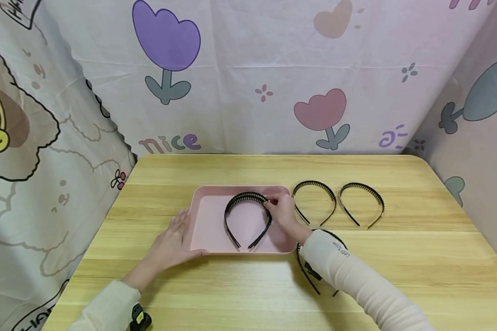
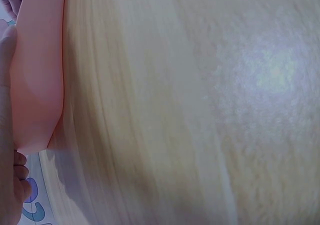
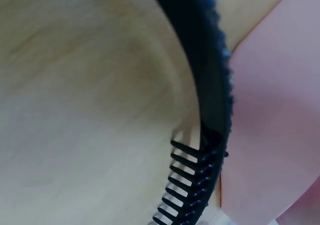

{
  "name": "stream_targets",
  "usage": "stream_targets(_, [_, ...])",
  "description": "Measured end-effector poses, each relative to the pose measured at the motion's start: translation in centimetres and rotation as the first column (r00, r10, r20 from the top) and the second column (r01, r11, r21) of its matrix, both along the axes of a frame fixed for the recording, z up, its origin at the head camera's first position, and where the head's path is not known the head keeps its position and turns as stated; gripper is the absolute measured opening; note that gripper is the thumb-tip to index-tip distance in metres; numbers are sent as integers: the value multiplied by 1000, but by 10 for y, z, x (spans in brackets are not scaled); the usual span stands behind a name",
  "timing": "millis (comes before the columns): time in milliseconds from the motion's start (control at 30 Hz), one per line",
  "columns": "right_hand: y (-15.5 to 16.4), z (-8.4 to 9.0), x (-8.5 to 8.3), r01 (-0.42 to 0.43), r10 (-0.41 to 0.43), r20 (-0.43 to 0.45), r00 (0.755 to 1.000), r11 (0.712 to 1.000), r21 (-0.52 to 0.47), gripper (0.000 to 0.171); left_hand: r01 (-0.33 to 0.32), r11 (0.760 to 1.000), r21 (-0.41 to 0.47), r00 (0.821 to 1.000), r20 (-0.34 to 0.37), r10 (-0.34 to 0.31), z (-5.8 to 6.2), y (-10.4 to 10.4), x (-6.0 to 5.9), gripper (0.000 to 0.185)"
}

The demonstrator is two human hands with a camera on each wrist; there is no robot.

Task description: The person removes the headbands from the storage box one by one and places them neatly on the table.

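A pink tray (image 1: pixel 207 220) lies on the table with black toothed headbands (image 1: pixel 228 209) inside; the doubled arch and tips look like two laid together. My left hand (image 1: pixel 170 241) grips the tray's left end, thumb along the front and fingers at the side. Over the tray's right side, my right hand (image 1: pixel 282 210) pinches the upper right of the headband arch. Its fingertips partly cover that spot. Another black headband (image 1: pixel 301 271) lies under my right forearm, partly hidden; the right wrist view shows a headband (image 3: pixel 212 100) close up, teeth inward, beside the tray.
Two more headbands, one black (image 1: pixel 314 183) and one dark with a lighter edge (image 1: pixel 366 187), lie on the wood-grain table (image 1: pixel 422 257) right of the tray. Printed cloth (image 1: pixel 240 41) hangs behind the table and along both sides.
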State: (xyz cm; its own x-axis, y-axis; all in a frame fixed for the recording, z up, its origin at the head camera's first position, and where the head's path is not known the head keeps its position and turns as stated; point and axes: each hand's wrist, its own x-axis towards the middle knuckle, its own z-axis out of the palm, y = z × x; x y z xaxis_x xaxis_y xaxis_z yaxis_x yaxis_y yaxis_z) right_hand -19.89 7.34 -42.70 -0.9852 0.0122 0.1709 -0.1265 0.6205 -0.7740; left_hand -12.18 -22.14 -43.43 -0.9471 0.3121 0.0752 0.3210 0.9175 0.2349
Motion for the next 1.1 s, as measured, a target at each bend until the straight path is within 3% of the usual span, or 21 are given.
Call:
stream_targets(667, [30, 19, 1, -32, 34, 23, 999, 997, -66, 15, -7, 1000, 5, 1000, -2, 7, 1, -1, -1, 112])
stream_targets(1100, [67, 23, 13, -25, 24, 20, 1000, 1000, 17, 16, 7, 1000, -14, 1000, -8, -7, 1, 1, -2, 111])
